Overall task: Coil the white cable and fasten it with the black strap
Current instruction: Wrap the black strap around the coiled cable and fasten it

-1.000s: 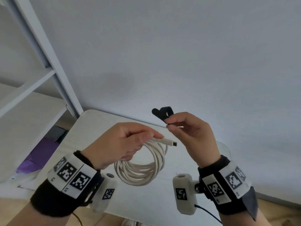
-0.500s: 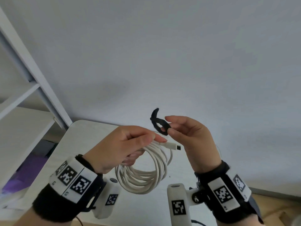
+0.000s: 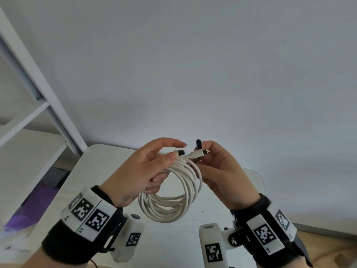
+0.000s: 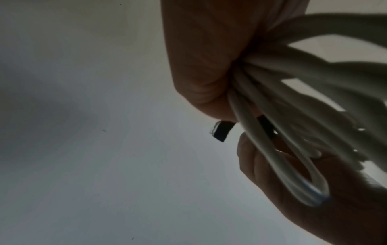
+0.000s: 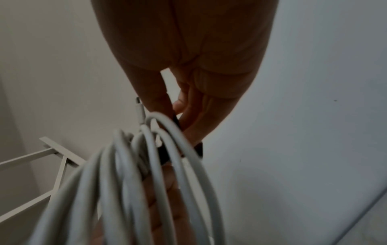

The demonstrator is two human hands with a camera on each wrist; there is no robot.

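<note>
- your left hand [image 3: 143, 171] grips the coiled white cable [image 3: 170, 196] at its top, above the white table [image 3: 92, 163].
- your right hand [image 3: 222, 171] pinches the black strap [image 3: 198, 144], pressed against the coil by the plug.

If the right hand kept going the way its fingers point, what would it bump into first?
Most likely the left hand. The right hand, pinching the black strap, points left across the top of the white cable coil, where the left hand's fingertips sit close by. Depth is hard to judge.
</note>
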